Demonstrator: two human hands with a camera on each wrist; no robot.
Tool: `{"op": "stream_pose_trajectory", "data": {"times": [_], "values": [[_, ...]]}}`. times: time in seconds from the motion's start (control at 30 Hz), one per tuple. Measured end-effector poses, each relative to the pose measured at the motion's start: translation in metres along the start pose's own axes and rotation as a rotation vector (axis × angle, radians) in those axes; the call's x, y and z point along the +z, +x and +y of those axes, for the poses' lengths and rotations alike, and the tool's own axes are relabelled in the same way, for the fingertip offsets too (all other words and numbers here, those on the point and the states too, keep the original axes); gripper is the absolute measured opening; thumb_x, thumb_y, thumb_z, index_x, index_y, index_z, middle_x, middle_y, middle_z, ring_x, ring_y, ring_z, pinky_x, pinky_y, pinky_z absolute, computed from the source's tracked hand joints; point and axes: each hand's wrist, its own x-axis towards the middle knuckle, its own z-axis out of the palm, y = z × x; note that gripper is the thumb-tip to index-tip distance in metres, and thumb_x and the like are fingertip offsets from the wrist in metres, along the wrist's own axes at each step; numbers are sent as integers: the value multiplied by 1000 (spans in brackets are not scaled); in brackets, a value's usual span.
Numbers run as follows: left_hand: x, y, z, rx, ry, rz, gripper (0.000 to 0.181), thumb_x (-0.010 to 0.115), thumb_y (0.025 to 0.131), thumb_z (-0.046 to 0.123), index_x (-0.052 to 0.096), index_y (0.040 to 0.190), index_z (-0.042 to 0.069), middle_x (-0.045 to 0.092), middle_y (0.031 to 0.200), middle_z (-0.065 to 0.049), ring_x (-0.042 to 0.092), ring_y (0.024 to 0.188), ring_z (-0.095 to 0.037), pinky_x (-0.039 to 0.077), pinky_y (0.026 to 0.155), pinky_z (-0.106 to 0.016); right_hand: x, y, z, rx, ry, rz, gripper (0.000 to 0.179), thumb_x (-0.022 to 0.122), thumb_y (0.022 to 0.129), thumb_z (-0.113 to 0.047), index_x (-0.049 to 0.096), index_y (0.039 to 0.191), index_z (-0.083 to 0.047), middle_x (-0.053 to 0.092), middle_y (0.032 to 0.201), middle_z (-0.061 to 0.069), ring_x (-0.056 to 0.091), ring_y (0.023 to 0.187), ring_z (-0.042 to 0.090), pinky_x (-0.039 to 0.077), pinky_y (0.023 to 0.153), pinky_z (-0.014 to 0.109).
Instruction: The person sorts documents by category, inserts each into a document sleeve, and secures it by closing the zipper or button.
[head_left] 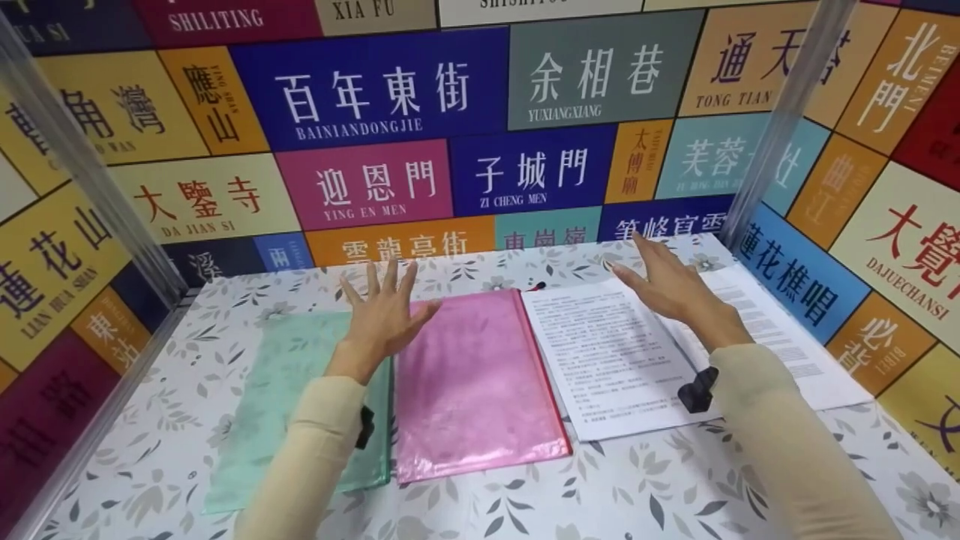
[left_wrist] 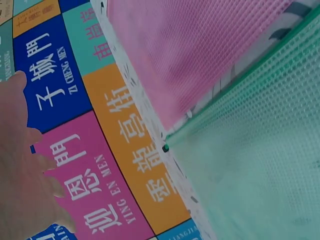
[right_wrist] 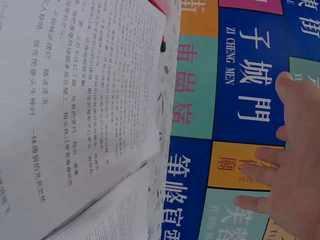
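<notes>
My left hand hovers with spread fingers above the gap between a green zip folder and a pink zip folder. In the left wrist view the hand holds nothing, and the mesh texture of the green folder shows. My right hand, fingers extended, is raised over two printed sheets or stacks. The left printed paper lies beside the pink folder's red zip edge; the right printed paper is partly hidden by the arm. The right wrist view shows that hand touching nothing.
A white tablecloth with grey leaves and flowers covers the table. Behind it stands a wall of coloured signs with Chinese characters. Clear upright posts rise at the back corners. A small black and red zip pull sits near the pink folder's top corner.
</notes>
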Motion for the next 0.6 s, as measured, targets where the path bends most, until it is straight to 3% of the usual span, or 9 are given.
{"op": "stream_pose_trajectory", "data": {"times": [0.17,0.4,0.6], "values": [[6,-6,5,17,-31,-5,80,33,100,67,15,162,21,3,169,-15,-2,153,-49,-7,113,-78,7,-7,4,-22,27,17,95,29,94,-77,-13,161,-24,-4,168,23,0,153,50,-1,116,74],[18,-16,19,45,-135,30,71,41,101,58,31,158,16,19,167,-18,11,152,-49,-2,116,-75,13,-15,11,-22,75,19,91,31,96,-73,-7,162,-22,1,167,26,7,151,53,7,116,74],[32,-26,42,62,-274,86,59,53,101,42,43,151,12,38,159,-17,35,148,-40,7,118,-72,16,-26,23,-28,140,76,89,35,98,-69,3,163,-18,15,165,26,22,148,51,19,117,70]]}}
